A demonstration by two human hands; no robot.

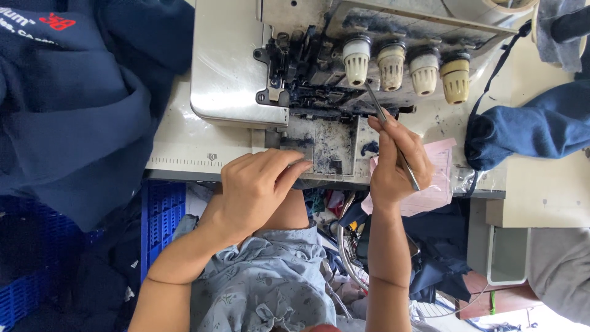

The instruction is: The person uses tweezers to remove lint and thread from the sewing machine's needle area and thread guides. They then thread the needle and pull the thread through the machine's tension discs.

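A worn grey overlock sewing machine stands on the pale table, with several cream tension knobs along its front. My right hand is closed on thin metal tweezers whose tip points up toward the dark, lint-covered looper area. My left hand rests at the table's front edge, fingertips touching the opened metal cover plate below the needle area. It holds nothing that I can see.
A big heap of navy fabric lies at the left, over a blue plastic crate. More navy cloth sits at the right. A pink paper in a plastic sleeve lies under my right hand. Scraps fill the floor below.
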